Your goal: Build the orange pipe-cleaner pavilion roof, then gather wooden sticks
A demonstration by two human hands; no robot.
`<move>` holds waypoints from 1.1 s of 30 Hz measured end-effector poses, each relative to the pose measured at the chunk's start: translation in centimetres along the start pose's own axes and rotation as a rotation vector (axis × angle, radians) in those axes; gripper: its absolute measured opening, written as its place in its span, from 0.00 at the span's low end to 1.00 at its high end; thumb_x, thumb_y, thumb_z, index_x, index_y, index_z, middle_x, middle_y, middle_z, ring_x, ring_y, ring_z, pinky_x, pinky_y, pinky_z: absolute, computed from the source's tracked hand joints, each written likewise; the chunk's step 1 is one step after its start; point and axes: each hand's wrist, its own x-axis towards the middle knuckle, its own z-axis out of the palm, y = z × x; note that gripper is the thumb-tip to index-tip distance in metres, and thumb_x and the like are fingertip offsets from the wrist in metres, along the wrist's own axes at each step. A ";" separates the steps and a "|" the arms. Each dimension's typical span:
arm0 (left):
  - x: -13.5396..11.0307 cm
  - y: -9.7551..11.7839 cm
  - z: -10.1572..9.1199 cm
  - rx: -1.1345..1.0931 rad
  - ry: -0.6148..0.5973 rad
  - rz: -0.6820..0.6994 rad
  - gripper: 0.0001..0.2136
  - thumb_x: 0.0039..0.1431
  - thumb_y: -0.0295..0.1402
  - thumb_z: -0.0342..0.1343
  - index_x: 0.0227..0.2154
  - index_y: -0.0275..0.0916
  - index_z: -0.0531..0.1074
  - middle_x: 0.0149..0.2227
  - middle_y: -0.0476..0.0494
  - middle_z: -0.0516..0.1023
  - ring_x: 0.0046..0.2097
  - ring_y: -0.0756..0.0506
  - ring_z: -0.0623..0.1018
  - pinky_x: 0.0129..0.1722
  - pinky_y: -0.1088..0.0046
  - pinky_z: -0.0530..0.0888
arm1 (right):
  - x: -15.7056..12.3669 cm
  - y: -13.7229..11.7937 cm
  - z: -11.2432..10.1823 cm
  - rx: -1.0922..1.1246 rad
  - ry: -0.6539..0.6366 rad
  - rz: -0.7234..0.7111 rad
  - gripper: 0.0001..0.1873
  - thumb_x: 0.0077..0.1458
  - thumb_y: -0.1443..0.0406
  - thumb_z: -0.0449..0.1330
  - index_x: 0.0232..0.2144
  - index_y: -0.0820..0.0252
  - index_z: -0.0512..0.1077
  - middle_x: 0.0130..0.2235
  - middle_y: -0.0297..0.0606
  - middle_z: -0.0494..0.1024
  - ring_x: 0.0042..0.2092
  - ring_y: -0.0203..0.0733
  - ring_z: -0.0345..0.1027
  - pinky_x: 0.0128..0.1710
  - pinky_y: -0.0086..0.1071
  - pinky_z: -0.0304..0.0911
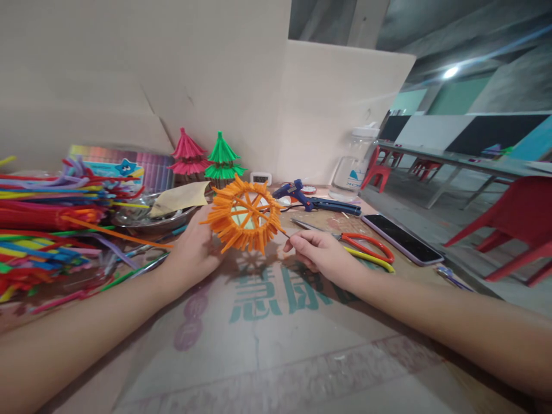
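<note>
The right hand (321,253) pinches a thin stick (284,232) beside an orange pipe-cleaner wheel (249,213). The left hand (194,247) has its fingers hidden, grip unclear.

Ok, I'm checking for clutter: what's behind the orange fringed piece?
Beyond the orange fringed piece, a green tree and small white device show; part of the left hand is covered.

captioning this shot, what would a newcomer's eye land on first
The spiky orange wheel, held up near the centre, stands out most. Behind it to the left are a small pink tree and a small green tree, side by side; at the left edge lies a heap of colourful pipe cleaners.
</note>
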 end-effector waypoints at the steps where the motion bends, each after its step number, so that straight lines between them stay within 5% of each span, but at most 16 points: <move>1: 0.0 0.0 0.0 -0.004 0.000 0.000 0.12 0.62 0.27 0.54 0.47 0.43 0.76 0.56 0.39 0.78 0.65 0.34 0.71 0.69 0.47 0.67 | 0.0 0.0 0.0 0.004 -0.002 0.001 0.28 0.56 0.42 0.61 0.35 0.62 0.77 0.19 0.23 0.57 0.22 0.31 0.47 0.22 0.30 0.42; 18: 0.0 -0.1 0.1 -0.015 -0.004 0.002 0.12 0.63 0.28 0.54 0.48 0.44 0.75 0.57 0.39 0.77 0.66 0.33 0.71 0.69 0.46 0.67 | 0.0 0.1 0.0 -0.005 0.011 -0.004 0.27 0.58 0.43 0.62 0.35 0.61 0.77 0.20 0.24 0.57 0.22 0.32 0.47 0.22 0.29 0.41; 30: 0.5 0.2 0.0 -0.061 0.018 -0.027 0.09 0.68 0.34 0.52 0.42 0.42 0.78 0.45 0.42 0.81 0.50 0.38 0.79 0.60 0.50 0.74 | -0.2 -0.2 0.0 0.072 0.015 -0.028 0.32 0.56 0.37 0.60 0.35 0.61 0.75 0.19 0.23 0.59 0.21 0.31 0.46 0.20 0.29 0.43; 33: 0.7 0.4 -0.1 -0.090 0.042 -0.013 0.07 0.66 0.33 0.54 0.40 0.42 0.77 0.45 0.41 0.81 0.55 0.36 0.77 0.64 0.48 0.72 | -0.2 -0.2 -0.1 0.090 0.004 -0.032 0.33 0.56 0.36 0.61 0.35 0.61 0.75 0.19 0.23 0.59 0.20 0.31 0.46 0.20 0.28 0.42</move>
